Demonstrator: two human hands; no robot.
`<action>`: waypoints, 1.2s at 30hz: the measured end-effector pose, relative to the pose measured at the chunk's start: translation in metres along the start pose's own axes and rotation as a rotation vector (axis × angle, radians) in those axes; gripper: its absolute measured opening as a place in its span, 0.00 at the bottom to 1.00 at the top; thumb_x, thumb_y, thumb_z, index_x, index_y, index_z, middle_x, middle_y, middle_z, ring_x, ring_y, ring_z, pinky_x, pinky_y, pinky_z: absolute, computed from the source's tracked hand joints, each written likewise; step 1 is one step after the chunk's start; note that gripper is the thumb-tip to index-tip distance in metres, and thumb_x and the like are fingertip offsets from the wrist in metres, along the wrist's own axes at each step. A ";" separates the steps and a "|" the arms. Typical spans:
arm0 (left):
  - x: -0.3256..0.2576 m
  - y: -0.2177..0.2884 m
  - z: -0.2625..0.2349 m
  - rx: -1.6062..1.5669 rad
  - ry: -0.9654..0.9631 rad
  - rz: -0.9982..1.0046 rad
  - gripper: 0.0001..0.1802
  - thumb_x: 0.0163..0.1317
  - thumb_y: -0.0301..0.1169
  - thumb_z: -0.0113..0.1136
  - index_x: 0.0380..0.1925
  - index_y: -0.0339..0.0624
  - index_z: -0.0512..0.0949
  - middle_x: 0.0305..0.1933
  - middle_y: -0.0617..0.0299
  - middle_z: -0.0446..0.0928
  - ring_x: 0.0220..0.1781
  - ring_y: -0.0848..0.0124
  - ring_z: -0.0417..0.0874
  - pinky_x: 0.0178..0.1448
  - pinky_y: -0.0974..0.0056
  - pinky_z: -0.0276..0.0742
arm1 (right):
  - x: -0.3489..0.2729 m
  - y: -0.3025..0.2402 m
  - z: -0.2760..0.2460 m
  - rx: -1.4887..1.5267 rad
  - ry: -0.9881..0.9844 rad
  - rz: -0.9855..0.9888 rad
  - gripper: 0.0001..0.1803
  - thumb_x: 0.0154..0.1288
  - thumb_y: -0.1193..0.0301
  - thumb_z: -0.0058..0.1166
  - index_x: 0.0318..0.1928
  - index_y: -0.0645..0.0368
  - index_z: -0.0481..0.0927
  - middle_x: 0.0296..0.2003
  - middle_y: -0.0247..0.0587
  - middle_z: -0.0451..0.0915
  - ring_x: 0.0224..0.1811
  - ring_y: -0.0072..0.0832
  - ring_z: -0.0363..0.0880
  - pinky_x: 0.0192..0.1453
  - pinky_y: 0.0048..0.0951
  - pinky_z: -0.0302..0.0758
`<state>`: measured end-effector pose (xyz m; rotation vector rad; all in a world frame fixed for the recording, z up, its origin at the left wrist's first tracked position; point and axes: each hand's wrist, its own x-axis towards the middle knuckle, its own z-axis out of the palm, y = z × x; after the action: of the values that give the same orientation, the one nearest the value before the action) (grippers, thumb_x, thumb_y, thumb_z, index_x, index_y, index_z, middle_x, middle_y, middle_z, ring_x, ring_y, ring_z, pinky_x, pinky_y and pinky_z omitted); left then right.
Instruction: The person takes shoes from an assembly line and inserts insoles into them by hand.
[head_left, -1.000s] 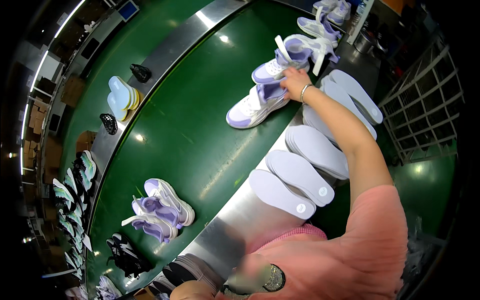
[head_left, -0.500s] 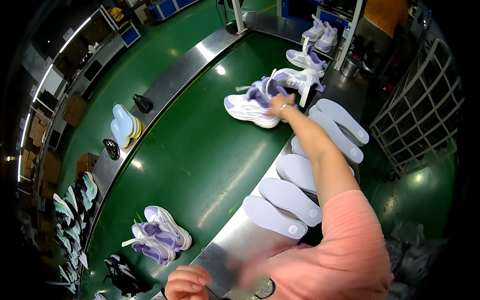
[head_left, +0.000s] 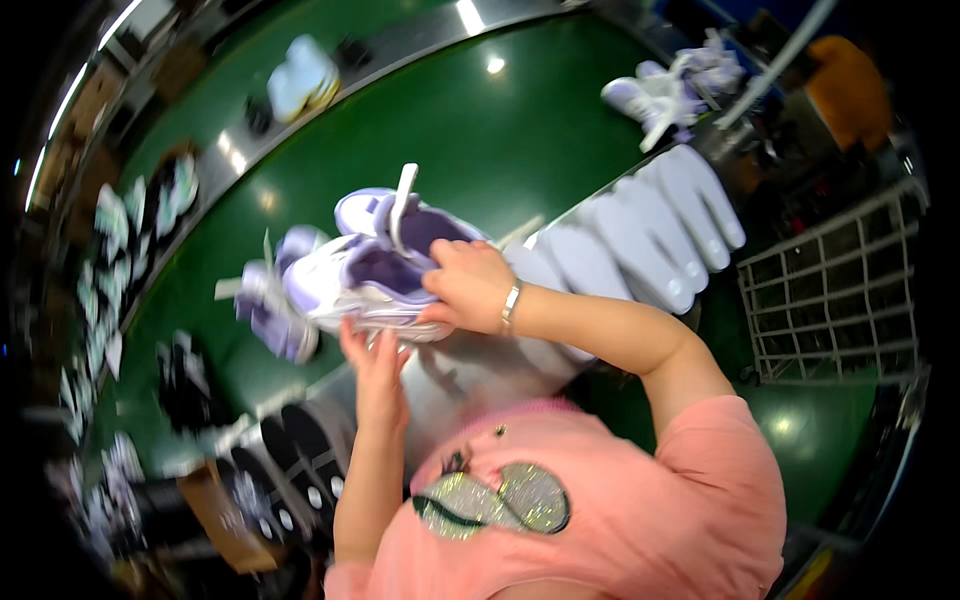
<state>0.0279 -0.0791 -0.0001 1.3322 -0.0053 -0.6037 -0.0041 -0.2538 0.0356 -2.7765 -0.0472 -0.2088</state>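
My right hand point(head_left: 468, 287) is closed on the heel of a white and lilac sneaker point(head_left: 325, 275). My left hand point(head_left: 378, 365), fingers stretched upward, touches the side of the same sneaker near its sole. Its mate, a second lilac sneaker point(head_left: 362, 212) with a white tongue strip standing up, lies just beyond, against the first. Both toes point left. Another pair of lilac and white sneakers point(head_left: 275, 315) sits to the left, partly behind the near shoe. Motion blurs the view somewhat.
Pale insoles point(head_left: 640, 235) lie in a row along the metal edge to the right. More lilac sneakers point(head_left: 655, 100) stand at the far right of the green belt point(head_left: 520, 130). Dark insoles point(head_left: 290, 450) and a cardboard box point(head_left: 225, 515) are at lower left. A wire cart point(head_left: 835, 300) stands right.
My right hand has brought the pair of sneakers from the far belt toward me. My left hand has risen to meet the near shoe. The view has turned.
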 end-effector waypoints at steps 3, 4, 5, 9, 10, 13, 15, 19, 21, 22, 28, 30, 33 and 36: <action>-0.034 -0.026 -0.017 -0.024 0.018 -0.169 0.49 0.48 0.41 0.61 0.60 0.53 0.35 0.62 0.56 0.44 0.61 0.64 0.50 0.52 0.52 0.59 | -0.043 -0.044 0.035 -0.026 -0.041 -0.001 0.15 0.44 0.57 0.55 0.24 0.56 0.76 0.29 0.42 0.67 0.32 0.37 0.69 0.36 0.35 0.65; -0.039 -0.047 -0.028 0.107 0.064 -0.098 0.50 0.47 0.41 0.62 0.60 0.51 0.35 0.62 0.55 0.44 0.60 0.63 0.53 0.50 0.55 0.62 | -0.054 -0.050 0.046 -0.007 -0.071 -0.027 0.15 0.44 0.57 0.55 0.24 0.56 0.76 0.29 0.42 0.67 0.32 0.37 0.69 0.36 0.35 0.65; -0.045 -0.065 -0.039 0.241 0.105 -0.031 0.51 0.46 0.40 0.63 0.60 0.50 0.35 0.61 0.53 0.44 0.58 0.63 0.56 0.48 0.58 0.64 | -0.066 -0.056 0.061 0.035 -0.085 0.015 0.14 0.44 0.58 0.55 0.23 0.56 0.76 0.29 0.42 0.68 0.32 0.37 0.70 0.36 0.36 0.66; -0.051 -0.086 -0.054 0.084 -0.044 -0.361 0.55 0.45 0.36 0.64 0.58 0.47 0.28 0.57 0.49 0.53 0.52 0.64 0.65 0.46 0.62 0.66 | -0.102 -0.063 0.080 0.034 -0.196 0.110 0.13 0.45 0.60 0.55 0.24 0.56 0.76 0.32 0.45 0.69 0.33 0.39 0.70 0.36 0.38 0.66; -0.047 -0.112 -0.060 0.118 -0.016 -0.254 0.53 0.45 0.35 0.63 0.58 0.44 0.31 0.55 0.50 0.55 0.52 0.63 0.64 0.48 0.62 0.65 | -0.107 -0.061 0.077 0.056 -0.225 0.069 0.14 0.45 0.59 0.55 0.29 0.56 0.76 0.34 0.47 0.69 0.35 0.42 0.70 0.37 0.39 0.67; -0.044 -0.110 -0.059 0.484 0.093 0.106 0.48 0.44 0.34 0.63 0.57 0.38 0.39 0.55 0.46 0.53 0.55 0.56 0.60 0.55 0.58 0.57 | -0.113 -0.045 0.058 0.258 -0.101 0.007 0.15 0.50 0.62 0.53 0.35 0.58 0.74 0.38 0.46 0.71 0.35 0.42 0.72 0.40 0.38 0.68; -0.043 -0.088 -0.057 0.815 0.171 0.366 0.45 0.42 0.34 0.63 0.56 0.35 0.46 0.55 0.41 0.50 0.57 0.50 0.56 0.61 0.56 0.51 | -0.118 -0.021 0.048 0.265 0.055 0.116 0.16 0.51 0.62 0.53 0.37 0.59 0.73 0.40 0.45 0.72 0.34 0.41 0.72 0.40 0.37 0.69; -0.028 -0.067 -0.058 0.962 0.027 0.728 0.27 0.45 0.33 0.60 0.46 0.37 0.65 0.44 0.49 0.67 0.49 0.51 0.65 0.52 0.55 0.60 | -0.136 0.046 0.063 -0.009 0.085 0.447 0.17 0.50 0.60 0.54 0.35 0.60 0.72 0.35 0.43 0.74 0.35 0.40 0.72 0.41 0.37 0.68; -0.017 -0.059 -0.060 0.986 -0.070 0.623 0.20 0.47 0.35 0.58 0.41 0.39 0.70 0.35 0.52 0.72 0.41 0.55 0.70 0.45 0.59 0.65 | -0.134 0.053 0.070 -0.241 0.056 0.458 0.18 0.49 0.59 0.54 0.34 0.60 0.73 0.33 0.43 0.75 0.36 0.40 0.72 0.40 0.37 0.68; -0.014 -0.057 -0.058 0.993 0.021 0.646 0.14 0.48 0.36 0.58 0.34 0.39 0.75 0.29 0.53 0.75 0.34 0.57 0.75 0.38 0.62 0.69 | -0.129 0.046 0.071 -0.277 0.044 0.514 0.18 0.48 0.58 0.55 0.32 0.60 0.73 0.32 0.43 0.74 0.36 0.40 0.72 0.40 0.37 0.68; 0.016 -0.067 -0.070 0.584 0.038 0.256 0.14 0.47 0.37 0.59 0.28 0.36 0.76 0.24 0.52 0.76 0.26 0.62 0.77 0.32 0.65 0.70 | -0.116 0.041 0.059 -0.260 -0.037 0.706 0.18 0.45 0.58 0.57 0.30 0.58 0.72 0.35 0.45 0.73 0.38 0.40 0.71 0.40 0.37 0.68; 0.016 -0.065 -0.069 0.504 0.026 0.190 0.15 0.48 0.39 0.59 0.27 0.36 0.76 0.20 0.55 0.75 0.24 0.68 0.75 0.30 0.68 0.68 | -0.125 0.053 0.055 -0.093 0.245 0.621 0.13 0.46 0.63 0.56 0.27 0.58 0.73 0.34 0.42 0.74 0.36 0.37 0.72 0.39 0.34 0.68; 0.014 -0.065 -0.066 0.475 0.035 0.174 0.10 0.51 0.33 0.55 0.25 0.36 0.76 0.19 0.64 0.71 0.22 0.78 0.68 0.26 0.72 0.62 | -0.111 0.004 0.004 0.282 0.417 0.394 0.11 0.46 0.65 0.56 0.22 0.60 0.72 0.33 0.39 0.73 0.32 0.35 0.73 0.35 0.31 0.69; 0.016 -0.069 -0.066 0.437 0.036 0.160 0.10 0.52 0.34 0.56 0.24 0.36 0.76 0.18 0.65 0.70 0.22 0.79 0.67 0.26 0.72 0.62 | -0.103 -0.053 -0.026 0.085 -0.021 0.039 0.06 0.44 0.71 0.54 0.23 0.60 0.73 0.32 0.42 0.72 0.26 0.32 0.72 0.28 0.25 0.69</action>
<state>0.0358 -0.0338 -0.0847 1.7464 -0.2243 -0.4560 -0.1123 -0.2141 0.0627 -2.6924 -0.0070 -0.1641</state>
